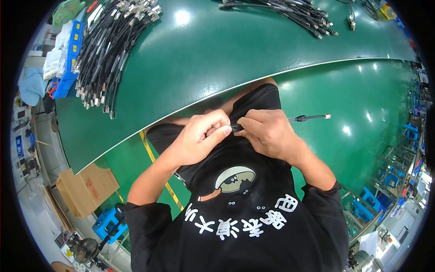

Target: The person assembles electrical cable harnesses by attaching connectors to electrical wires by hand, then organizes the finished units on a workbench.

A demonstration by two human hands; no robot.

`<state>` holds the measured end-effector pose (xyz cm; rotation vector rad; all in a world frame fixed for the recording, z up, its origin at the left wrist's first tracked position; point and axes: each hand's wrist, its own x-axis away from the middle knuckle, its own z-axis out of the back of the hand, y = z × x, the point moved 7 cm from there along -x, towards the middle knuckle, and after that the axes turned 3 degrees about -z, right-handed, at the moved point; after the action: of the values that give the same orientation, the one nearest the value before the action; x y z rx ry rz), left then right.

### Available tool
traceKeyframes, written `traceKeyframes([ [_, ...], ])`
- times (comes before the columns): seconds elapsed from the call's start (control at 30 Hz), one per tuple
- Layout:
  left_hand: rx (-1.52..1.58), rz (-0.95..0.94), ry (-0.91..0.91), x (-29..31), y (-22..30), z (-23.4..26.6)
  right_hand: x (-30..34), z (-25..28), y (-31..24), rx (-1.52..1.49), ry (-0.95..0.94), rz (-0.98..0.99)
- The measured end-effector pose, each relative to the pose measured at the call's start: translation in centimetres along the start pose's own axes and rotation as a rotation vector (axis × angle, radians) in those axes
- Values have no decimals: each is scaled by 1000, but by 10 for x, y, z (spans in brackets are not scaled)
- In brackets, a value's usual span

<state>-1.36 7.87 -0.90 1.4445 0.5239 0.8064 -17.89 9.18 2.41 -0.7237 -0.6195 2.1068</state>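
Over my lap, just off the table's front edge, both hands meet on a short black cable (pixel 302 119). My left hand (pixel 198 138) is closed, its thumb and forefinger pinching a small dark end piece of the cable (pixel 235 128). My right hand (pixel 271 132) wraps round the cable right beside that piece. Past the right hand the cable sticks out to the right, with a thicker black sleeve and a clear and metal plug (pixel 327 116) at its tip. Fingers cover most of the held end, so its exact shape is hidden.
The green table (pixel 199 59) spans the far side. A large heap of black cables (pixel 111 50) lies on it at left, beside a blue parts bin (pixel 74 47); another bundle (pixel 290 12) lies at the back. A cardboard box (pixel 88 190) and blue stool (pixel 110 224) stand lower left.
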Motion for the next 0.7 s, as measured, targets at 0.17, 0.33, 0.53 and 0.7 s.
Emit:
traceKeyframes([
  [0.17,246,-9,33,-13,-14,0,-13,26,0,-34,158,99],
  [0.33,-310,-268,37,-24,-6,-20,3,63,27,-491,223,-330],
  [0.53,-346,-291,37,-32,-6,-30,38,91,63,-824,570,-506],
  [0.7,-339,-284,20,-23,-5,-24,79,119,103,-906,741,-596],
])
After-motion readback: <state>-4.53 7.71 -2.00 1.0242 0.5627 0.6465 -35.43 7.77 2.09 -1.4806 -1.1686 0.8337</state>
